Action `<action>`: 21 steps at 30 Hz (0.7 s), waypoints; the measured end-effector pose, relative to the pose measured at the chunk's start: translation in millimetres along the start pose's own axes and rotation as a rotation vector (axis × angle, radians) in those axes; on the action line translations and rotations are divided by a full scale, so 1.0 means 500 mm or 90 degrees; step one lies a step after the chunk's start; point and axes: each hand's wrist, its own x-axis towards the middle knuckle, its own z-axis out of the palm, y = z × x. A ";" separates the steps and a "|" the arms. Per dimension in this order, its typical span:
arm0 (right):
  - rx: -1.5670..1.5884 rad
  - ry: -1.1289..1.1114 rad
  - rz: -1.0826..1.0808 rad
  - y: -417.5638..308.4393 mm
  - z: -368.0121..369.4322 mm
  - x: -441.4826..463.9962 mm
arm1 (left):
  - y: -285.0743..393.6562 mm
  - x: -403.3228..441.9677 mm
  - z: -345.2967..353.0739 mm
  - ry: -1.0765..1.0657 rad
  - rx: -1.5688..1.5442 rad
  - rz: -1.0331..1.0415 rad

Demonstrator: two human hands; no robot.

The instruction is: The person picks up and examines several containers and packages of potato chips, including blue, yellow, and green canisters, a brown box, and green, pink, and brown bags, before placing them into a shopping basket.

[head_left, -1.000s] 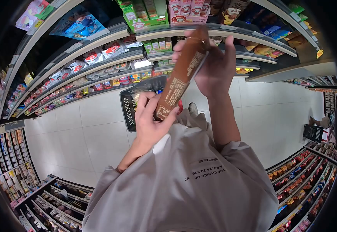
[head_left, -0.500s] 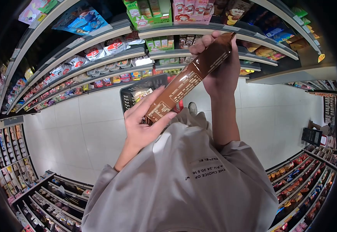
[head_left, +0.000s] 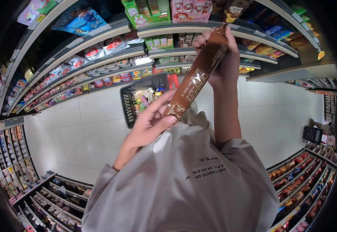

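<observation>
A long brown snack packet (head_left: 196, 75) with a shiny wrapper is held between both hands, slanting from lower left to upper right. Rows of small pale print run along the face turned to me. My left hand (head_left: 153, 118) pinches its lower end, thumb on the printed side. At the upper end, my right hand (head_left: 221, 54) grips the packet, with fingers curled behind it. Below the packet on the floor stands a dark shopping basket (head_left: 127, 108) with red handles, holding several colourful packets (head_left: 148, 96).
Shelves of sweets and boxed snacks (head_left: 147, 11) curve across the front. White floor tiles (head_left: 64, 135) spread around me. More stocked shelves (head_left: 56, 201) lie behind on both sides. At the far right another person (head_left: 321, 127) is beside a dark basket (head_left: 312, 135).
The packet has tilted steeper, and its lower end has swung right with my left hand. More of the basket's contents and a red handle now show.
</observation>
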 end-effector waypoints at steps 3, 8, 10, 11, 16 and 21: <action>-0.066 0.046 0.005 -0.001 0.004 0.003 | -0.004 0.002 0.004 -0.013 -0.009 -0.037; -0.068 0.044 0.094 -0.004 -0.029 0.020 | -0.005 0.005 -0.003 -0.022 -0.046 -0.034; -0.061 0.044 0.107 0.002 -0.034 0.024 | -0.003 0.005 -0.012 -0.029 -0.058 -0.050; -0.055 0.042 0.120 0.004 -0.034 0.025 | -0.003 0.006 -0.015 -0.035 -0.070 -0.065; -0.167 0.048 0.149 0.009 0.019 0.016 | -0.068 0.019 -0.027 -0.131 -0.083 -0.045; -0.375 -0.036 0.201 0.036 0.048 0.008 | -0.072 0.038 -0.008 -0.087 -0.076 -0.060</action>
